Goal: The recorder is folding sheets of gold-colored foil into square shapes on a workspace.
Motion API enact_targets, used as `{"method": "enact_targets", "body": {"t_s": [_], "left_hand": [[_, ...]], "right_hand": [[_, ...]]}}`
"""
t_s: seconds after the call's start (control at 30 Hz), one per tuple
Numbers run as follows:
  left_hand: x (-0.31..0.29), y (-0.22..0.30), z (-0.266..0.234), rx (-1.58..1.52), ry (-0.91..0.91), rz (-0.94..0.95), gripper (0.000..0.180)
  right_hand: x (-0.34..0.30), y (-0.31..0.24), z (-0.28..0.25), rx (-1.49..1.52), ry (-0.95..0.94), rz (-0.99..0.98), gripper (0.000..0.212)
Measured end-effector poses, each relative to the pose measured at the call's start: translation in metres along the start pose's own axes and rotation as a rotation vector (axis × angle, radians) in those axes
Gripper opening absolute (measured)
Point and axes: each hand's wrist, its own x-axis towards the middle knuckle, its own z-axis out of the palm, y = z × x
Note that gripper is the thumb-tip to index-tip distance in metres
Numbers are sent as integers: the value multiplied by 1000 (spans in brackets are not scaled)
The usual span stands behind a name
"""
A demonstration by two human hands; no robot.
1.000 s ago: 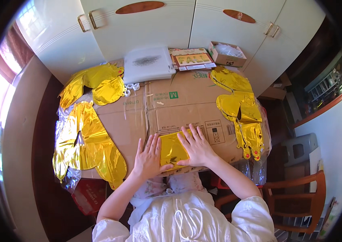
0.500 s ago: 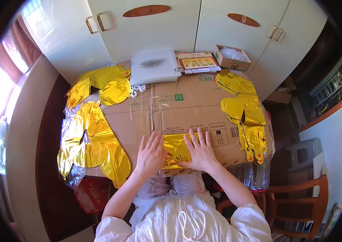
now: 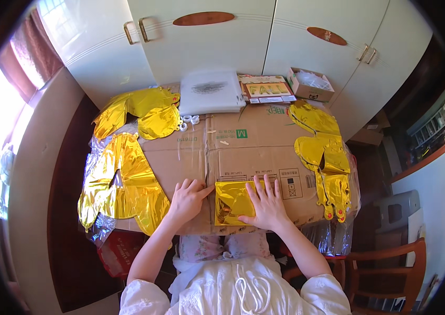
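Note:
A folded gold foil balloon (image 3: 231,210) lies as a flat rectangle on the cardboard near the table's front edge. Spread flat across its right part is my right hand (image 3: 267,207), fingers apart. My left hand (image 3: 187,202) rests on the cardboard (image 3: 180,163) just left of the packet. Its fingers are bent and its thumb stretches out to the packet's left edge; nothing is held in it. Unfolded gold foil balloons lie on both sides: one at the near left (image 3: 122,184), one at the far left (image 3: 149,110) and some at the right (image 3: 325,152).
At the back stand a stack of clear plastic bags (image 3: 209,94), a printed card package (image 3: 270,89) and a small open box (image 3: 311,86) with plastic inside. White ribbon rolls (image 3: 188,122) sit before the bags. A wooden chair (image 3: 390,268) stands at the near right.
My left hand has slid left off the foil packet onto the cardboard, its fingers bending. My right hand still lies flat on the packet. The view has shifted slightly.

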Motion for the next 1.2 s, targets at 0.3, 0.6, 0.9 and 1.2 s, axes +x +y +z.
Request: {"method": "enact_targets", "body": {"t_s": [0.3,0.6,0.9,1.2], "left_hand": [[8,-21,-5,121,-64,224,39],[20,-25,-12,90,-126,303,37],[19,-32,-12,88,-45,346,41],[29,-26,-12,153,-162,344,44]], "right_hand": [[1,-2,-3,14,1,-7,103],[2,-1,-1,-20,-20,-33,92],[2,-2,-4,-19,-47,-23,91],[3,-4,-8,-32,-64,-30,90]]}}
